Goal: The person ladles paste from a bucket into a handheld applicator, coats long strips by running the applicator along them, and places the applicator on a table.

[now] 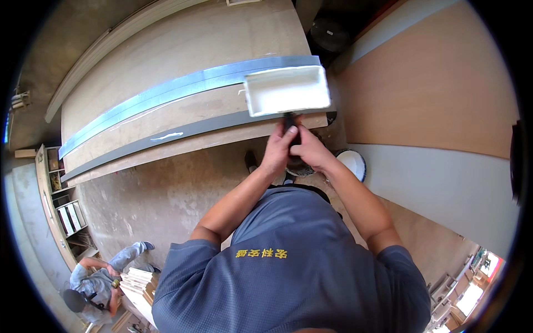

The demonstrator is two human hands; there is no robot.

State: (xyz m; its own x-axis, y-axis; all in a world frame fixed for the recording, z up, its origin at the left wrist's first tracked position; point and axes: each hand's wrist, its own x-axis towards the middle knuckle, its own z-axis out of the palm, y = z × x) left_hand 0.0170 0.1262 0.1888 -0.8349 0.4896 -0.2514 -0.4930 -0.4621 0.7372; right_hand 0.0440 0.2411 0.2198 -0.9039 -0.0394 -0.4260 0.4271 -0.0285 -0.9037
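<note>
A white rectangular trough [287, 91] on a black handle [290, 123] is raised in front of me, its open side showing a white inside. My left hand [278, 147] is closed around the handle, thumb along it. My right hand [308, 148] grips the same handle from the other side. Under and behind the trough lies a wide board [222, 33]. A shiny bluish strip [166, 91] and a narrower dark grey strip [211, 126] run along it. White smears mark the grey strip.
A round white-rimmed bucket [352, 165] stands right of my hands; another dark bucket is partly hidden below them. Large brown and grey panels [422, 83] fill the right. At lower left a co-worker [97, 286] sits beside stacked wood pieces [139, 286]. Shelves [69, 213] stand far left.
</note>
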